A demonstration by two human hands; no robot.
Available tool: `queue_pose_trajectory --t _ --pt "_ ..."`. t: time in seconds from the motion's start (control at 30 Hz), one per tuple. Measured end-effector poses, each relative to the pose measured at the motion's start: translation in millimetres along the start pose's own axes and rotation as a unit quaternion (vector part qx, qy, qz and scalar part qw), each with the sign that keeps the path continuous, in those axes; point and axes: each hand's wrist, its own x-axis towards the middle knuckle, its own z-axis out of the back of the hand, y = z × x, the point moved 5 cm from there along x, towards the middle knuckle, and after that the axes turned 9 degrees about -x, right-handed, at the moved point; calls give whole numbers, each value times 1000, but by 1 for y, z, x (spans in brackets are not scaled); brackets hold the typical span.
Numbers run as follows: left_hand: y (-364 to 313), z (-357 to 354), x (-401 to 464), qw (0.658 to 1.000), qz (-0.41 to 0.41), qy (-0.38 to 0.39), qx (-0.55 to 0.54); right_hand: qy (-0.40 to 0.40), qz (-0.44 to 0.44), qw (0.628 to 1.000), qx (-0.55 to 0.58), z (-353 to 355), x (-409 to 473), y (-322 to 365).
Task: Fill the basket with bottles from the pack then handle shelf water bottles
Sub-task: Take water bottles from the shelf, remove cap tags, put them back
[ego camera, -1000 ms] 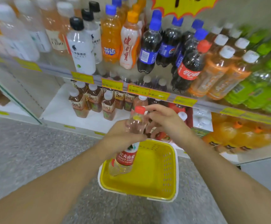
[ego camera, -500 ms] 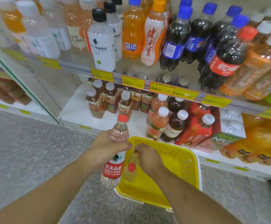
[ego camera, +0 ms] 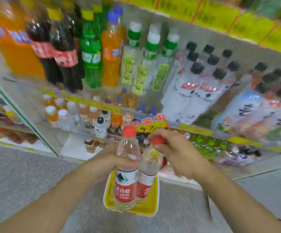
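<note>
My left hand (ego camera: 109,163) grips a clear water bottle (ego camera: 125,172) with a red cap and red label around its middle, upright. My right hand (ego camera: 175,150) holds a second, similar water bottle (ego camera: 149,167) by its red cap, right beside the first; the two bottles touch. Both hang above the yellow basket (ego camera: 150,207), which stands on the grey floor below them. The basket's inside is mostly hidden by the bottles.
Store shelves (ego camera: 79,148) rise in front, packed with cola, orange soda, green soda and large water bottles (ego camera: 191,91). A yellow price sign (ego camera: 150,123) hangs at shelf edge just above my hands. Grey speckled floor (ego camera: 27,174) spreads to the left and right.
The view has swung upward to higher shelves. My right hand has lifted a second red-capped bottle up out of the basket to beside the first. The basket now appears farther below.
</note>
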Motion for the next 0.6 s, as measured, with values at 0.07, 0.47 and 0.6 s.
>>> queue_pose_trajectory --t 0.07,0.47,0.6 --pt "-74 -41 -42 996 -1 50 -77 -37 8 999 10 89 -11 54" --pt "-438 -226 -206 914 -219 316 -133 -320 57 939 109 482 -70 315" --pt "-523 -259 -246 913 -270 292 -87 -309 47 938 151 527 -106 351"
